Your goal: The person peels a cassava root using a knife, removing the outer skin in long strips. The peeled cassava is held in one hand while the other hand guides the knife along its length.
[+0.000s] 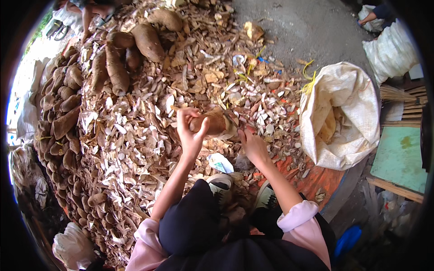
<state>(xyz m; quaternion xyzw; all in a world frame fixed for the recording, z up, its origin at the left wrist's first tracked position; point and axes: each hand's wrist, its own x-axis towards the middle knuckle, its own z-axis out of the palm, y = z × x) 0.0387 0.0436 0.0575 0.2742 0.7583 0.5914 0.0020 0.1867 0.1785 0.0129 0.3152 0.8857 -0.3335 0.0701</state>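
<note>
My left hand (190,127) grips a thick brown tuber (214,124) by its left end, with the thumb raised along its near side. A knife (231,119) is in my right hand (252,145), its blade lying against the tuber's right end. Pale flesh shows at that end, where skin is cut away. The tuber is held above a thick layer of peelings (135,145). A crumpled white wrapper (220,163) lies just below my hands, near my shoes.
Several large tubers (117,64) lie at the upper left, beside a long heap of smaller ones (64,91). An open white woven sack (339,118) stands at right, near a green board (400,157). Parts of other people (89,17) show at the top corners.
</note>
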